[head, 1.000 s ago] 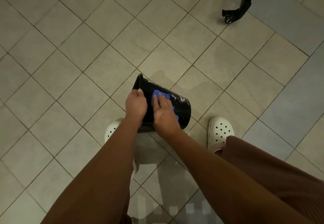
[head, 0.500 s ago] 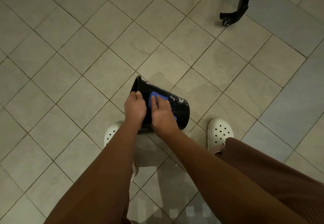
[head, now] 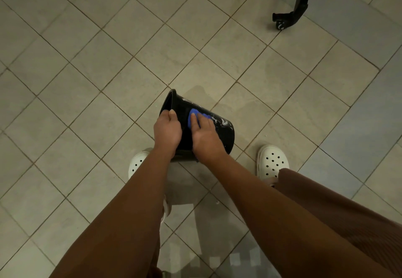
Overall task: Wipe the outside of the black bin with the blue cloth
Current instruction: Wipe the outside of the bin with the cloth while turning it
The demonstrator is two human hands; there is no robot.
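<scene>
A black bin (head: 224, 132) lies tipped on its side over the tiled floor, its mouth facing left, with wet streaks on its wall. My left hand (head: 167, 130) grips the bin's rim, fingers curled over the edge. My right hand (head: 204, 137) presses a blue cloth (head: 193, 117) flat against the bin's upper side; only the cloth's far part shows past my fingers.
My two feet in white clogs, the left (head: 138, 163) and the right (head: 273, 161), stand either side of the bin. A black furniture leg with a caster (head: 287, 19) stands at the far right. Beige floor tiles (head: 87, 81) spread all around.
My right hand has slid the blue cloth leftward along the bin's side toward the rim. The left hand keeps its hold on the rim.
</scene>
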